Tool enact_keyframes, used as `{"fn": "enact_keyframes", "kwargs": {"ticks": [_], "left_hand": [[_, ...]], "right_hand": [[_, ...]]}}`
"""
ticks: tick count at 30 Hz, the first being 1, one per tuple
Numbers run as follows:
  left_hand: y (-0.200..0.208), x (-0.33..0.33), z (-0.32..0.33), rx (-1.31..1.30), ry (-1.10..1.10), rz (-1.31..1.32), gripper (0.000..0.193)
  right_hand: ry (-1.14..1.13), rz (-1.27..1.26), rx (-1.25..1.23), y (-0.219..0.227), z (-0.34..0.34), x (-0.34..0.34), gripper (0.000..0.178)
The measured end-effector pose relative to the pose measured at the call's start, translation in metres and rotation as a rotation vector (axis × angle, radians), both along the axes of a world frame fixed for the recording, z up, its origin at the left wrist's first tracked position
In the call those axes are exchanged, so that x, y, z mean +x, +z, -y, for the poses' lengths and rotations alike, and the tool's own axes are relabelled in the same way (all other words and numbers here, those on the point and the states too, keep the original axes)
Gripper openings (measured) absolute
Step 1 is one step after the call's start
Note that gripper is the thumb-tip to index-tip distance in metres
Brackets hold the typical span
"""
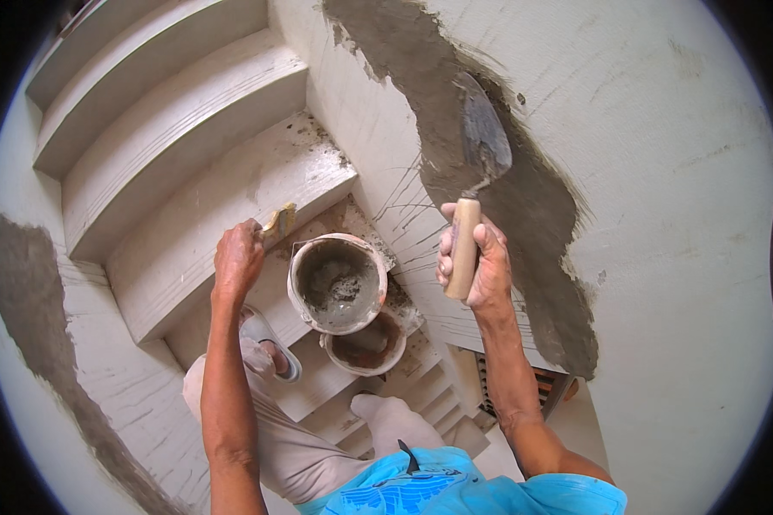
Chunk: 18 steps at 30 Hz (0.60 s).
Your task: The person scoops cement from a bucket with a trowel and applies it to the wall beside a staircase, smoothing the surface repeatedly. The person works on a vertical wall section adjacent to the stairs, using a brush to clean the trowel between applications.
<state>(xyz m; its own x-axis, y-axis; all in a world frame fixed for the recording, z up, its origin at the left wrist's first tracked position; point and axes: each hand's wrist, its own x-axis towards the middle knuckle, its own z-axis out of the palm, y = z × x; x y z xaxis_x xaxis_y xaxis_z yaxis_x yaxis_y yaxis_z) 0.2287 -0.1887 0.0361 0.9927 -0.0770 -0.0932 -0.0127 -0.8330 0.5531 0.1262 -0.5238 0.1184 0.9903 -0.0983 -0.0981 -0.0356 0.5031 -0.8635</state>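
Note:
My right hand (481, 262) is closed around the wooden handle of a trowel (486, 137). The trowel's metal blade points up and lies over a band of wet grey mortar (537, 202) on the wall; whether it touches cannot be made out. My left hand (239, 257) grips a paintbrush (278, 221) with pale, mortar-stained bristles, held above a stair tread. Between my arms stands a bucket (299, 283) with grey mortar inside. A second bucket (395, 356), partly hidden behind it, holds a little brownish liquid.
Pale stairs (223, 184) climb to the upper left, their treads spotted with mortar. Another mortar patch (27, 283) covers the left wall. My sandalled foot (281, 356) rests on a step beside the buckets. Lower steps (429, 399) descend behind my legs, near a dark slatted item (548, 384).

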Motion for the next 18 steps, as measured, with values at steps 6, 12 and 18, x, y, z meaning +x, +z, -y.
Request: {"fn": "enact_keyframes", "kwargs": {"ticks": [6,12,18], "left_hand": [[0.002,0.001,0.007,0.017,-0.007,-0.042,0.023],[0.001,0.002,-0.001,0.022,-0.007,-0.001,0.022],[0.000,0.002,-0.002,0.007,-0.010,0.017,0.021]], "right_hand": [[0.008,0.023,0.011,-0.005,0.002,0.027,0.062],[-0.036,0.037,0.090,-0.015,0.003,0.000,0.073],[0.012,0.037,0.061,-0.013,-0.004,-0.001,0.071]]}}
